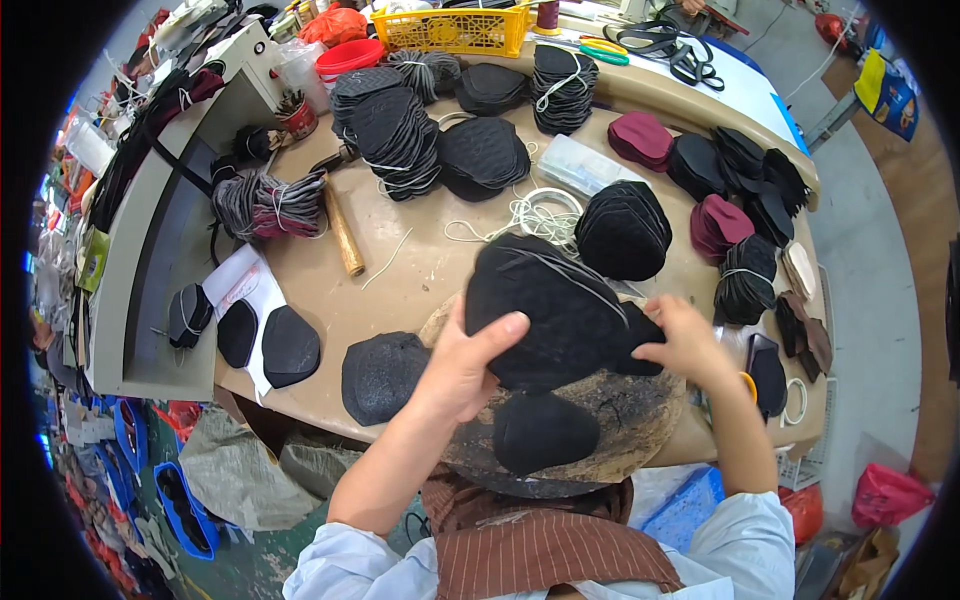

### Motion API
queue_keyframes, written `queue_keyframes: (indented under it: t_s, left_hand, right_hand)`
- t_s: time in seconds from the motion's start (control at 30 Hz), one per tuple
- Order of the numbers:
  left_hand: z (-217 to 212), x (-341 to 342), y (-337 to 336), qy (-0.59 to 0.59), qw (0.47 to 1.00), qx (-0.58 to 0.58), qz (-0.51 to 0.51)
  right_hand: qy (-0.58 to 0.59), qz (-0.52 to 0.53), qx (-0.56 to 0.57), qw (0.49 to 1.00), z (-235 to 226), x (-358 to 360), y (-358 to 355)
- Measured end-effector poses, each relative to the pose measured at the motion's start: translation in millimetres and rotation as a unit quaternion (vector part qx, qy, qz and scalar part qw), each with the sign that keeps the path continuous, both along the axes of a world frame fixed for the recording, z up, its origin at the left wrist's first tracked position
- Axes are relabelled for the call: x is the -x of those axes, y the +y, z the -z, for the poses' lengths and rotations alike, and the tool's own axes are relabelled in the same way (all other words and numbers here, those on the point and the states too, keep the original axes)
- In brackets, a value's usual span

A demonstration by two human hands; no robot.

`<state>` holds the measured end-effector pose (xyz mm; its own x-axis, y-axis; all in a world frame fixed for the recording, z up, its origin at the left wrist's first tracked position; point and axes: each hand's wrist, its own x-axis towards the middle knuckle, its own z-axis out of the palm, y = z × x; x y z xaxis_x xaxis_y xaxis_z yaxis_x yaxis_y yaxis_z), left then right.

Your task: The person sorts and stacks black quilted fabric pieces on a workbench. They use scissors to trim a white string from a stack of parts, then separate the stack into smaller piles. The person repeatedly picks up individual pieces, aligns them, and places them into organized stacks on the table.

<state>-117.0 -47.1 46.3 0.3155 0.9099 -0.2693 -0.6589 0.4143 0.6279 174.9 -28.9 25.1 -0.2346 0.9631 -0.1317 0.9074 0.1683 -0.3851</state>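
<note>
A tied bundle of black fabric pieces (545, 315), with pale string across its top, is held up above the worn round board (645, 425). My left hand (462, 365) grips its left side, thumb on top and fingers underneath. At the bundle's right side, my right hand (692, 342) pinches a smaller black piece (640, 345), partly hidden by the fingers. One loose black piece (545, 432) lies on the board near my apron. Another stack of black pieces (383, 378) rests just left of the board.
A wooden-handled hammer (343, 230) lies on the table to the left. Behind my hands are white string (530, 215), a clear plastic box (585, 165) and a black stack (624, 232). Maroon pieces (720, 226) lie at the right; a yellow basket (452, 32) stands at the back.
</note>
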Motion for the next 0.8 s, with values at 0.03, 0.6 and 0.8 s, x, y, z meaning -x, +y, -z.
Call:
queue_keyframes:
  t_s: [0.03, 0.6, 0.8]
  left_hand:
    - [-0.9, -9.1, -3.4, 0.021, 1.000, 0.001, -0.006]
    - [-8.3, 6.8, 1.9, 0.113, 0.990, -0.086, -0.020]
    - [10.4, 142.0, 49.0, 0.163, 0.973, 0.049, -0.154]
  right_hand:
    - [0.061, 0.025, -0.073, 0.995, 9.2, 6.3, -7.0]
    - [0.296, 0.081, -0.103, 0.946, -0.5, -13.4, 79.3]
    - [0.237, 0.082, -0.132, 0.959, 35.2, 6.7, 101.4]
